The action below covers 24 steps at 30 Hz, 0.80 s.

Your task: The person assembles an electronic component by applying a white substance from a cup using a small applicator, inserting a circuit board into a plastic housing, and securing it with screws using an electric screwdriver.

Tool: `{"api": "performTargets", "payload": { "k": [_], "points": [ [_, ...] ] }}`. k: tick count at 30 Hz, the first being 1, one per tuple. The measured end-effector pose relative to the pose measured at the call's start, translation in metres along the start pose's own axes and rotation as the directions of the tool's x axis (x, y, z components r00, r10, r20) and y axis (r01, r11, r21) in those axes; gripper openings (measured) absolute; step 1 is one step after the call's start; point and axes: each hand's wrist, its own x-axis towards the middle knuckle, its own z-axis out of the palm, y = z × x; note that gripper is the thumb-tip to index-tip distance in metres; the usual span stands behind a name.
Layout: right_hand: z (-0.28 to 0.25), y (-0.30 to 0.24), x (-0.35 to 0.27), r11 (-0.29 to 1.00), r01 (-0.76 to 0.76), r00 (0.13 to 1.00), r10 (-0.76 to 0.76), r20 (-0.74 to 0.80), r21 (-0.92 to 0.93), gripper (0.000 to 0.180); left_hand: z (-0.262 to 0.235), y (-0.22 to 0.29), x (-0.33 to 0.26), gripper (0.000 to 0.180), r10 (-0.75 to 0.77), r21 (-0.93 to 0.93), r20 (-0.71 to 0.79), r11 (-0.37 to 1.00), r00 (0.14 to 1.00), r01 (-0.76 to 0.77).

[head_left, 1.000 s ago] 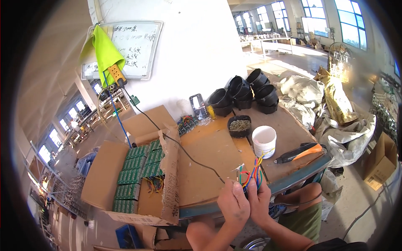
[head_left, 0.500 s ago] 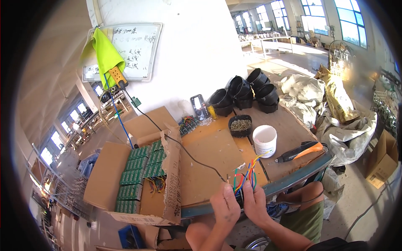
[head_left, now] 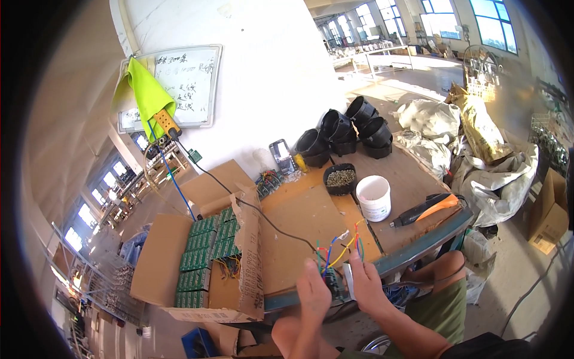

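while the left hand (head_left: 314, 291) is closed on coloured wires (head_left: 328, 256), toward the person and to the left of the white tub (head_left: 373, 202), the right hand (head_left: 366, 288) pinches more of them straight on the tub's near side. a yellow one spans the gap. a green piece (head_left: 335, 288) sits between the hands, too blurred to read well, and a pale flat piece (head_left: 348, 282) is beside the right hand's fingers. they are at the near edge of the desk (head_left: 418, 254). left of the tub, well apart, an open carton (head_left: 250, 276) holds green blocks (head_left: 194, 258); just beside the tub is a black bowl (head_left: 339, 189), behind it black pots (head_left: 375, 140), right of it an orange-and-black tool (head_left: 431, 207).
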Motion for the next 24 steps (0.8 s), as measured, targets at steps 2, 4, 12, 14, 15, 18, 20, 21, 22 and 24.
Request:
{"api": "performTargets", "payload": {
  "k": [2, 4, 12, 14, 15, 18, 20, 21, 22, 24],
  "points": [
    [-0.004, -0.004, -0.002, 0.997, -0.006, 0.999, 0.003, 0.033, 0.082, 0.051, -0.012, 0.003, 0.003, 0.053, -0.078, -0.031, -0.013, 0.997, 0.997, 0.077],
    [-0.010, -0.006, -0.001, 0.982, -0.075, 0.994, 0.061, 0.086, 0.176, 0.052, -0.031, 0.030, 0.007, 0.056, -0.115, -0.125, 0.002, 0.986, 0.993, 0.114],
    [-0.035, -0.005, 0.002, 0.965, -0.082, 0.991, 0.053, 0.121, 0.248, 0.036, -0.185, -0.009, 0.097, 0.043, 0.151, 0.785, -0.270, 0.607, 0.951, 0.126],
    [-0.027, -0.002, 0.000, 0.978, -0.097, 0.990, 0.075, 0.120, 0.185, 0.031, -0.197, -0.011, 0.088, 0.037, 0.212, 0.914, -0.258, 0.369, 0.943, 0.168],
    [-0.024, -0.004, 0.001, 0.984, -0.088, 0.992, 0.072, 0.108, 0.152, 0.029, -0.183, -0.006, 0.079, 0.036, 0.424, 0.962, -0.185, 0.262, 0.887, 0.075],
    [-0.032, 0.001, 0.018, 0.986, 0.164, 0.985, -0.166, 0.058, 0.033, 0.026, -0.084, 0.036, 0.043, 0.045, 0.327, 0.610, -0.117, 0.769, 0.938, -0.192],
    [-0.017, -0.006, 0.017, 0.980, 0.160, 0.984, -0.168, 0.056, 0.121, 0.026, -0.029, 0.039, 0.020, 0.040, 0.168, 0.196, 0.277, 0.954, 0.946, -0.226],
    [-0.011, -0.007, 0.017, 0.975, 0.152, 0.985, -0.164, 0.061, 0.162, 0.027, -0.009, 0.032, 0.007, 0.038, -0.021, -0.125, 0.481, 0.988, 0.877, 0.092],
    [-0.012, 0.001, 0.023, 0.943, 0.331, 0.944, -0.331, 0.003, -0.042, 0.027, 0.009, 0.029, 0.002, 0.036, -0.149, -0.138, 0.542, 0.955, 0.827, 0.262],
    [-0.018, 0.005, 0.040, 0.662, 0.603, 0.733, -0.680, -0.018, -0.445, 0.028, 0.027, 0.018, 0.005, 0.036, -0.067, -0.157, 0.540, 0.971, 0.839, 0.178]
  ]
}}
